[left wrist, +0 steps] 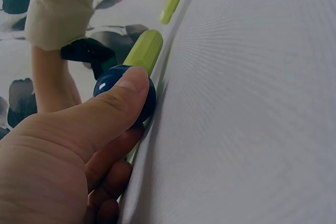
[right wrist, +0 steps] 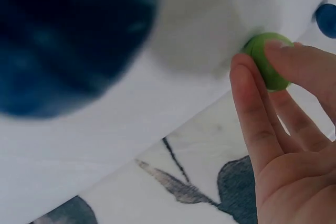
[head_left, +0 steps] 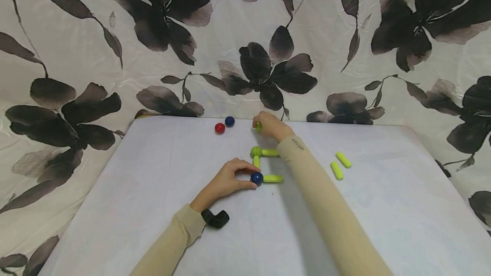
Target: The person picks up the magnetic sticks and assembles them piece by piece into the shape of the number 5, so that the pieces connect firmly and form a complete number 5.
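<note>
My left hand (head_left: 226,179) pinches a dark blue ball (head_left: 257,178) between thumb and fingers at the near corner of a small joined frame. From that ball a yellow-green stick (head_left: 272,179) points right, and another stick (head_left: 256,162) runs back to a green ball (head_left: 255,152). A further stick (head_left: 270,152) extends right from the green ball, its end near my right sleeve. At the table's far edge my right hand (head_left: 273,125) pinches a separate green ball (right wrist: 269,61) between thumb and fingertips. The left wrist view shows my left thumb across the blue ball (left wrist: 105,80).
A red ball (head_left: 220,128) and a blue ball (head_left: 229,122) lie near the back edge, left of my right hand. Two loose yellow-green sticks (head_left: 336,170) (head_left: 343,159) lie on the right of the white table (head_left: 383,208). Behind it hangs a floral cloth (head_left: 215,24).
</note>
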A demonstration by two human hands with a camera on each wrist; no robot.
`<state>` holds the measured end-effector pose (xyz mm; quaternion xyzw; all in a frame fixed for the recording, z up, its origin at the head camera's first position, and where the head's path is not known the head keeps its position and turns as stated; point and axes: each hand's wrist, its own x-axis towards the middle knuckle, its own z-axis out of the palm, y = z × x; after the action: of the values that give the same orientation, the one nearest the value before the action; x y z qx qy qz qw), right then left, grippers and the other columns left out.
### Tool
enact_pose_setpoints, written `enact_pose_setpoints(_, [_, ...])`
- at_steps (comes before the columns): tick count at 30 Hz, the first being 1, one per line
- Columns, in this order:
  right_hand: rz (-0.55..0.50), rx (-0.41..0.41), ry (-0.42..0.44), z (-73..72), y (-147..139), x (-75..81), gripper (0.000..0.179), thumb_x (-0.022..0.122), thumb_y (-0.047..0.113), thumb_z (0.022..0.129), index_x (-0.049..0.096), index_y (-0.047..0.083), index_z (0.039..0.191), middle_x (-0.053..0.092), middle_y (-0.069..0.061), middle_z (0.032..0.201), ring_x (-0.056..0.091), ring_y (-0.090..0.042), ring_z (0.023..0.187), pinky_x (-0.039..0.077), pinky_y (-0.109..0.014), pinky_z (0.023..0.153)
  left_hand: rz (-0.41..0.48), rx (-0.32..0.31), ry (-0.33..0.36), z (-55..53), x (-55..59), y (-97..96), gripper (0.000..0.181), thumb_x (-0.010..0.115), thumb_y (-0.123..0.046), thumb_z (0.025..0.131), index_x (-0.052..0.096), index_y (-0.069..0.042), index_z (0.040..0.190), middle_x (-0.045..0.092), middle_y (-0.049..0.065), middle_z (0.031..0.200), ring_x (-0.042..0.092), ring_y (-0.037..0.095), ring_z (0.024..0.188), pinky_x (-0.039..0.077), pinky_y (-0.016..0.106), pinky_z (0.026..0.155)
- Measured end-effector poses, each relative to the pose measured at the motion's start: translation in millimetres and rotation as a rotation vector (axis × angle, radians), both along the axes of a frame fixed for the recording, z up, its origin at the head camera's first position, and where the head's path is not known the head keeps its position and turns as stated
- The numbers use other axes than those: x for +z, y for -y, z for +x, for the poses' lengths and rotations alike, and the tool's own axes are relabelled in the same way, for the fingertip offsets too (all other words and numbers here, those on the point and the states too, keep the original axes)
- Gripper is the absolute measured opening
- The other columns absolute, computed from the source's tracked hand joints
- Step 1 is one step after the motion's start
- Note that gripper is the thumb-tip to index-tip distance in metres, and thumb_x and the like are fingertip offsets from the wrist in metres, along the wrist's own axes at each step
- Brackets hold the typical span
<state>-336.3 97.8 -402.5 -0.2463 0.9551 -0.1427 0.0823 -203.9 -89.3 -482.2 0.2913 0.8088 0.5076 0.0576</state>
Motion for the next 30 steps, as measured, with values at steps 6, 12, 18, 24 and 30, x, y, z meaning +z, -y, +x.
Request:
enact_pose_setpoints(6, [-0.04,0.021,-0.017,3.5,-14.7,5.5,0.024,0.066,-0.006,0.088,0.07,0.002,0.11,0.062,-0.015,0.109,0.054,-0.028,0.101,0.045,-0.04,0.094,-0.003,-0.007,-0.026,-0.6,0.0,-0.3,0.04,0.089,-0.02,0.075,0.075,-0.017,0.112,0.066,-0.003,0.103,0.057,0.017,0.098,0.049,0.035,0.087])
enact_pose_setpoints(12, [-0.155,0.047,-0.044,10.6,-24.3,22.3,0.024,0.07,-0.003,0.087,0.069,0.0,0.111,0.067,-0.018,0.11,0.06,-0.033,0.104,0.049,-0.043,0.092,-0.009,-0.008,-0.055,-2.4,-2.0,-0.1,0.04,0.089,-0.02,0.075,0.075,-0.017,0.112,0.066,-0.005,0.101,0.057,0.015,0.097,0.049,0.031,0.086])
enact_pose_setpoints(18, [-0.262,-0.015,-0.038,30.1,-35.6,43.2,0.025,0.071,0.005,0.088,0.07,0.006,0.113,0.063,-0.018,0.109,0.065,-0.031,0.093,0.053,-0.042,0.083,-0.014,-0.004,-0.037,-2.3,-2.1,0.4,0.04,0.088,-0.02,0.075,0.075,-0.017,0.113,0.066,-0.004,0.102,0.057,0.016,0.098,0.049,0.033,0.087])
enact_pose_setpoints(24, [-0.391,-0.081,-0.066,53.0,-54.0,58.5,0.028,0.071,0.008,0.087,0.07,0.01,0.115,0.057,-0.013,0.106,0.065,-0.03,0.092,0.055,-0.04,0.076,-0.012,-0.001,-0.008,-2.0,-2.2,-0.8,0.043,0.088,-0.014,0.074,0.074,-0.012,0.115,0.066,0.004,0.106,0.058,0.025,0.101,0.049,0.044,0.091])
enact_pose_setpoints(30, [-0.524,-0.095,-0.11,77.6,-71.8,66.3,0.029,0.071,0.006,0.087,0.071,0.007,0.115,0.056,-0.011,0.108,0.062,-0.028,0.095,0.055,-0.039,0.084,-0.026,0.009,0.008,3.4,6.7,-2.3,0.042,0.086,-0.006,0.076,0.072,-0.005,0.115,0.066,0.011,0.106,0.058,0.032,0.103,0.048,0.048,0.092])
